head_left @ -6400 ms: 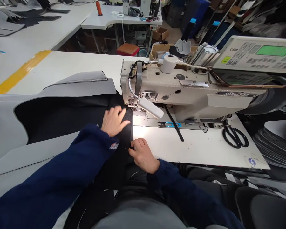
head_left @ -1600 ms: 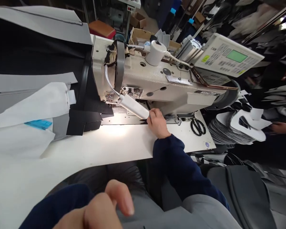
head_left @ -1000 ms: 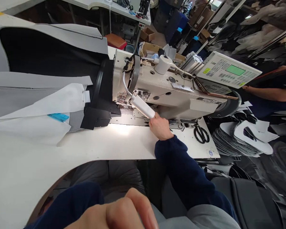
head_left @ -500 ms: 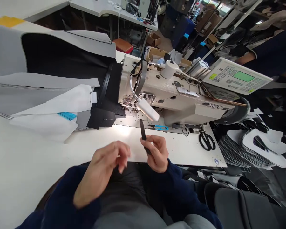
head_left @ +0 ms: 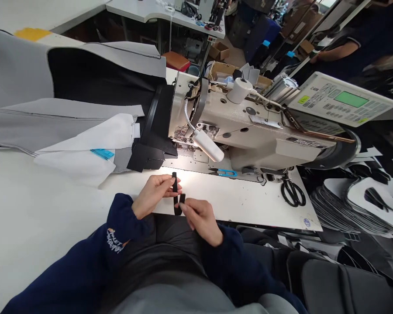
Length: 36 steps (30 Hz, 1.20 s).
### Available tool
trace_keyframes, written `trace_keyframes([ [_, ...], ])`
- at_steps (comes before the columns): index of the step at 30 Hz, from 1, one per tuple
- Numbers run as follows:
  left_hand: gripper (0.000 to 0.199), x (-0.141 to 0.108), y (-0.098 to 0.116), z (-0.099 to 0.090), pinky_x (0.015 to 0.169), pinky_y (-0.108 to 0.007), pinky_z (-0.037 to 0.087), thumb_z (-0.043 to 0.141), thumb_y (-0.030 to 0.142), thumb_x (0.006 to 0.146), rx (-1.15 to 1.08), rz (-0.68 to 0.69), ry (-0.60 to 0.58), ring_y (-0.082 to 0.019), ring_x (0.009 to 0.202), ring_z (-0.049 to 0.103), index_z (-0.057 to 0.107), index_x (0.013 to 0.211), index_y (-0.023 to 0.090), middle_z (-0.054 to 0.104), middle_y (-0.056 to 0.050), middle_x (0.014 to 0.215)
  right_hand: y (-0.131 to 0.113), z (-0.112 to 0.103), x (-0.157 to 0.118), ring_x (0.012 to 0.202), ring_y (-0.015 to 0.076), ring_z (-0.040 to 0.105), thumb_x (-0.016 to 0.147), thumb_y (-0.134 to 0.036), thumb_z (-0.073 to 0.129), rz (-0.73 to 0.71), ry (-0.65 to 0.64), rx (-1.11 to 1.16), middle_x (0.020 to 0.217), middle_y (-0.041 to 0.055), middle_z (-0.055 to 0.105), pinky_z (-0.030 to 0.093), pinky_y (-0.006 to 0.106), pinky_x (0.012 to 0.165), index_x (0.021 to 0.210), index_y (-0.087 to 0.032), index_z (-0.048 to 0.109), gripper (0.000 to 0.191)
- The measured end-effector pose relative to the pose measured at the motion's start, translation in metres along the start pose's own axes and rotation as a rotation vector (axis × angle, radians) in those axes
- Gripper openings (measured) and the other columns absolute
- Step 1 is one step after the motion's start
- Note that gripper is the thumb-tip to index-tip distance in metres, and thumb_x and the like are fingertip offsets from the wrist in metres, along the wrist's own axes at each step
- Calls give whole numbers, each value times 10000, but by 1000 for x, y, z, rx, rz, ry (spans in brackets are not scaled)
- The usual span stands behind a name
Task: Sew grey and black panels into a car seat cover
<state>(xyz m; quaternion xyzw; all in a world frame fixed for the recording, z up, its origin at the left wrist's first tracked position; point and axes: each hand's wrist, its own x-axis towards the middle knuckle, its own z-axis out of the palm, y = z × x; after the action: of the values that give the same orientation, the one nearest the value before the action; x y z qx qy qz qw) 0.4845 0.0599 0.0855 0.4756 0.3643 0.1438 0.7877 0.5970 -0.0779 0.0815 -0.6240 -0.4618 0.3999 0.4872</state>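
A short black strip [head_left: 174,185], bent into a narrow U, hangs between both hands over the table's front edge. My left hand [head_left: 153,192] is closed in a pinch on the strip's longer side. With thumb and fingers, my right hand [head_left: 199,214] grips its shorter end. Behind them stands a sewing machine [head_left: 249,115], its small white lamp [head_left: 208,145] lighting the needle area. Black and grey sewn panels [head_left: 101,69] lie left of the machine head. Whether the strip is webbing or another material, I cannot tell.
Blue thread snips [head_left: 227,172] lie on the machine bed, and black-handled scissors [head_left: 293,193] rest at the table's right. Stacked cut pieces [head_left: 334,205] stand beyond that edge. A control panel [head_left: 343,98] sits above the machine. Another person's arm [head_left: 339,52] shows at the upper right.
My left hand has moved from free of the strip to pinching it. The right hand has shifted left, and the strip, straight before, is now bent into a U.
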Motion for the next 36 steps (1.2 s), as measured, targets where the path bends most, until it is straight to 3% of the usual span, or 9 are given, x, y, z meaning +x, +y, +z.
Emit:
trace_keyframes([
  [2, 444, -3, -1, 5, 759, -311, 561, 687, 554, 758, 38, 21, -25, -179, 768, 675, 679, 864, 123, 709, -72, 873, -1, 1, 16, 352, 54, 298, 906, -558, 556, 165, 5, 159, 429, -74, 371, 252, 221, 377, 625, -170, 527, 481],
  [5, 405, -5, -2, 8, 719, -306, 557, 631, 539, 799, 38, 35, -41, -179, 751, 668, 666, 862, 140, 699, -58, 888, 2, 2, 33, 357, 40, 258, 832, -615, 614, 214, 10, 273, 427, -78, 373, 175, 219, 361, 602, -174, 495, 511],
  [13, 333, -1, -7, 8, 706, -295, 529, 580, 492, 829, 76, 48, -66, -164, 706, 628, 594, 791, 161, 628, -11, 763, 9, 4, 38, 329, 42, 254, 816, -605, 626, 217, 40, 280, 398, -78, 395, 158, 221, 345, 608, -171, 532, 491],
  [17, 332, -1, -11, 5, 624, -260, 466, 520, 459, 865, 338, 184, -33, -131, 619, 538, 570, 713, 168, 560, 10, 670, 16, 5, 37, 316, 53, 279, 844, -623, 572, 241, 7, 253, 418, -63, 433, 196, 224, 344, 603, -179, 522, 508],
  [21, 313, -9, 7, -9, 622, -267, 405, 420, 379, 928, 723, 470, 144, -139, 665, 508, 585, 753, 178, 573, -9, 729, 24, -3, 42, 430, 100, 457, 960, -496, 450, 63, 43, -122, 584, -7, 556, 365, 240, 457, 719, -177, 588, 423],
  [23, 282, -15, 25, -18, 701, -280, 421, 382, 326, 945, 805, 618, 247, -155, 762, 539, 569, 791, 181, 587, -29, 822, 30, -8, 56, 649, 157, 573, 978, -361, 441, -169, 174, -420, 771, 48, 610, 447, 273, 610, 864, -171, 624, 287],
  [26, 257, -15, 53, -29, 742, -287, 432, 359, 291, 960, 870, 751, 334, -163, 817, 548, 550, 824, 185, 566, -38, 869, 38, -13, 93, 964, 243, 559, 927, -153, 443, -414, 231, -786, 1023, 133, 602, 461, 339, 807, 1017, -142, 609, 189],
  [31, 194, 9, 74, -36, 711, -280, 441, 452, 285, 922, 957, 795, 339, -155, 783, 570, 617, 891, 188, 598, -25, 861, 47, -9, 163, 988, 266, 498, 880, -9, 410, -487, 97, -1144, 1081, 169, 576, 425, 390, 855, 1076, -107, 597, 288],
  [36, 133, 42, 78, -35, 690, -279, 433, 550, 284, 841, 932, 641, 337, -150, 713, 580, 645, 830, 192, 655, -2, 782, 54, -6, 176, 878, 239, 499, 932, -55, 422, -497, -26, -1235, 946, 131, 592, 441, 360, 808, 950, -116, 634, 221],
])
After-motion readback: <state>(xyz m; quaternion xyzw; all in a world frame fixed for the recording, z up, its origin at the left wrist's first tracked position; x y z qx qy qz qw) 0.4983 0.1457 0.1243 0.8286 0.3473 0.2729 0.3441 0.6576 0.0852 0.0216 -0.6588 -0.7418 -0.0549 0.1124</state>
